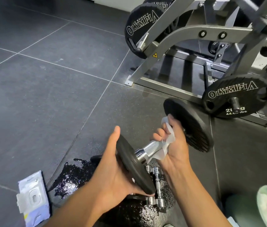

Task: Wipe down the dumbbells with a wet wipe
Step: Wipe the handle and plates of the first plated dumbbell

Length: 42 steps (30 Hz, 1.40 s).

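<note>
My left grip (113, 169) clasps one black-disced dumbbell (192, 128); my right grip (174, 145) wraps one crumpled wipe (163, 151) round its knurled bar.

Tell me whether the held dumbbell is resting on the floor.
No, the dumbbell is lifted: the left hand grips one plate, the right hand wraps the wipe round the handle.

Right hand (176, 145) wraps wipe (168, 142) round dumbbell (149, 148).
</note>
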### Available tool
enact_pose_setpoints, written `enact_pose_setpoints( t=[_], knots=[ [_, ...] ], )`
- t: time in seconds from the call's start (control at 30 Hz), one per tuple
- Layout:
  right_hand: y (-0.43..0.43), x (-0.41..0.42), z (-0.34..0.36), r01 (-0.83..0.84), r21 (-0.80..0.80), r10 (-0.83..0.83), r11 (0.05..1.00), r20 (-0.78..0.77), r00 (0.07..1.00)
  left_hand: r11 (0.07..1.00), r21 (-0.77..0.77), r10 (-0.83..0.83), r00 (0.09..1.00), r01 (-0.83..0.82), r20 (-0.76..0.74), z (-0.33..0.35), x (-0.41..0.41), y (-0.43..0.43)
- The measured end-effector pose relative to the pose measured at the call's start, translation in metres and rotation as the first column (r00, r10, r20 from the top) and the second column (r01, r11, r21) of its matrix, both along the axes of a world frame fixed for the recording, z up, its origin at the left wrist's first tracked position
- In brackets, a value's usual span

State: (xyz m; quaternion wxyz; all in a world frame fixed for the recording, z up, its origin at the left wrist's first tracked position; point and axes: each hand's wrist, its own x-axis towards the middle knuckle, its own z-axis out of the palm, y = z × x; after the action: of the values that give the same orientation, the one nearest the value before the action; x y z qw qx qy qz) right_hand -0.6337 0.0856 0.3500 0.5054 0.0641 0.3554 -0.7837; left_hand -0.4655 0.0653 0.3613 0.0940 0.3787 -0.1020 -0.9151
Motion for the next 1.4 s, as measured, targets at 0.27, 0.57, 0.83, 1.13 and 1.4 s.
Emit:
enact_pose_setpoints(
  t=[0.27,0.57,0.83,1.13,1.4],
  knots=[
    [-0.007,0.022,-0.005,0.001,0.093,0.007,0.996,-0.092,0.996,0.435,-0.897,0.209,0.978,-0.075,0.020,-0.024,-0.004,0.020],
    [-0.002,0.030,-0.015,-0.074,0.078,0.072,0.994,0.040,0.997,0.884,-0.456,0.094,0.995,-0.099,-0.033,-0.009,0.001,-0.009],
    [0.003,0.043,-0.012,-0.262,-0.013,0.262,0.965,0.098,0.960,0.099,-0.993,0.258,0.966,-0.057,-0.030,-0.039,0.013,-0.017],
    [0.011,0.048,0.011,-0.377,-0.076,0.384,0.923,0.155,0.910,0.749,-0.656,0.067,0.995,-0.095,-0.068,-0.007,0.009,-0.014],
    [0.008,0.045,0.010,-0.347,-0.047,0.350,0.937,0.085,0.933,0.235,-0.968,0.213,0.976,-0.089,-0.038,-0.032,0.024,-0.026]
  ],
)
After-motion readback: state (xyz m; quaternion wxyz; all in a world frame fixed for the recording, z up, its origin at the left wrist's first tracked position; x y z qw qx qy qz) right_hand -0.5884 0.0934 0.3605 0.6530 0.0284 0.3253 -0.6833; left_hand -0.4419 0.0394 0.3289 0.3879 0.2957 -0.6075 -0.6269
